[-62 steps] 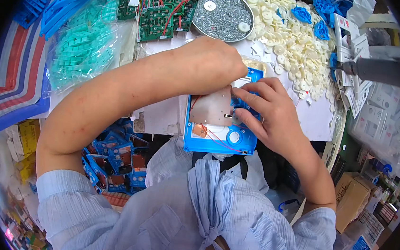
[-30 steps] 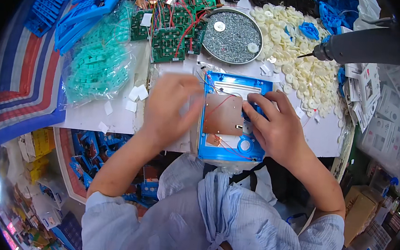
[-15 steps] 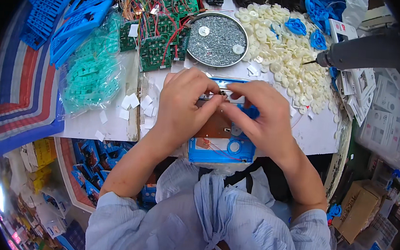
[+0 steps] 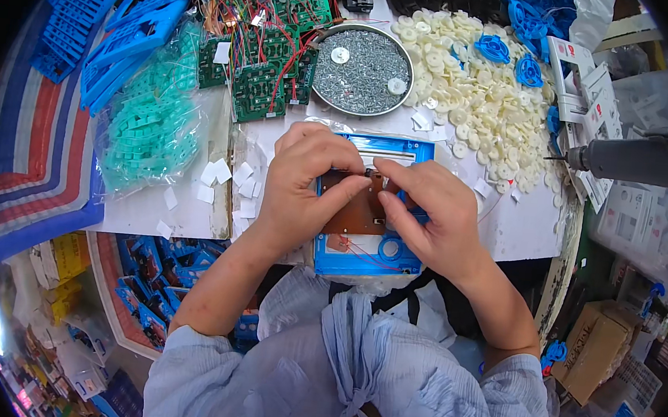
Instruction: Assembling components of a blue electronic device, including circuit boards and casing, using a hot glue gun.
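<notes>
A blue plastic housing [image 4: 364, 268] lies in front of me at the table's near edge. A brown circuit board [image 4: 353, 214] sits over its middle, with thin red wires below it. My left hand [image 4: 309, 178] is closed, thumb and index finger pinched at the board's upper edge by a small dark part [image 4: 369, 171]. Opposite it, my right hand [image 4: 438, 211] has its index fingertip by that part and its thumb lower, on the board's right side. The fingertips partly hide what they grip.
A round metal tray [image 4: 361, 104] of small screws stands beyond the housing. Green circuit boards [image 4: 261, 87] with wires and a bag of turquoise parts [image 4: 154, 125] lie left. Cream plastic discs [image 4: 471, 93] are heaped right, near a hanging electric screwdriver [image 4: 632, 161]. White paper pieces [image 4: 216, 171] are scattered about.
My right thumb has moved down and away from the left fingertips, uncovering more of the board. The hanging screwdriver has shifted lower and to the right in the picture.
</notes>
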Motion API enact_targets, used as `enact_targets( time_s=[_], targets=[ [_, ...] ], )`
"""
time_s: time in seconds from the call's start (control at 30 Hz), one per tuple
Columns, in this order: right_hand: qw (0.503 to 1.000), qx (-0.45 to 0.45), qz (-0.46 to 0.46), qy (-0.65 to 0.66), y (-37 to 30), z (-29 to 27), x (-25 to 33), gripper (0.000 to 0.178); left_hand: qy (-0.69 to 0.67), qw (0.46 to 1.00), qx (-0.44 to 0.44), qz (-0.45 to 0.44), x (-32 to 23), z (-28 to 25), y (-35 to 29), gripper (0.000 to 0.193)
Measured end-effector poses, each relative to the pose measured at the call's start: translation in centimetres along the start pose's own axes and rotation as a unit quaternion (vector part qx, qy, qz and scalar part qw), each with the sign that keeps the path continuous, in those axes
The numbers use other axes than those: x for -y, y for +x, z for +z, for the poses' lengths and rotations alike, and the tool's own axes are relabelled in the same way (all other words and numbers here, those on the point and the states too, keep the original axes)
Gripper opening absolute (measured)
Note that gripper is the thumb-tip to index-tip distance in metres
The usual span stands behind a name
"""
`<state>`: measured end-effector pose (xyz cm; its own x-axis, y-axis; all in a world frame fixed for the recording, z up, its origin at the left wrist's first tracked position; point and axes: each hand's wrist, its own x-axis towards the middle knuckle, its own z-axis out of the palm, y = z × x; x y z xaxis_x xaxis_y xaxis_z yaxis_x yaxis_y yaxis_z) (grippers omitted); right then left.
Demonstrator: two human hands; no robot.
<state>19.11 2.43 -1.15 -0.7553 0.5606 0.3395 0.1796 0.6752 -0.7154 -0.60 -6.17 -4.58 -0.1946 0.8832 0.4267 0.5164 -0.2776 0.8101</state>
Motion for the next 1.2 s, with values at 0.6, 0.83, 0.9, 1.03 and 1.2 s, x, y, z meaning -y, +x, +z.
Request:
enact_targets(
  time_s=[0.6,0.83,0.9,1.03,1.2],
  targets=[
    [0.995,0.092,0.042,0.006,2.0,-2.9,0.3,0.054,0.014,0.997,0.026,0.068,0.2,-0.8,-0.7,0.017],
    [0.961,0.203,0.140,0.127,1.1,-3.0,1.6,0.054,-0.010,0.998,0.009,0.059,0.7,-0.4,-1.2,0.018],
    [0.953,0.236,0.143,0.125,2.1,-3.2,0.9,0.060,-0.006,0.998,0.015,0.065,0.6,-0.5,-1.1,0.018],
    [0.978,0.100,0.132,0.125,5.0,-2.7,-1.3,0.057,0.008,0.997,0.017,0.069,0.0,-0.8,-1.0,0.017],
    [0.978,-0.178,-0.026,-0.111,14.1,1.3,-6.7,0.055,-0.001,0.997,0.012,0.078,0.0,-0.6,-0.8,0.017]
  ],
)
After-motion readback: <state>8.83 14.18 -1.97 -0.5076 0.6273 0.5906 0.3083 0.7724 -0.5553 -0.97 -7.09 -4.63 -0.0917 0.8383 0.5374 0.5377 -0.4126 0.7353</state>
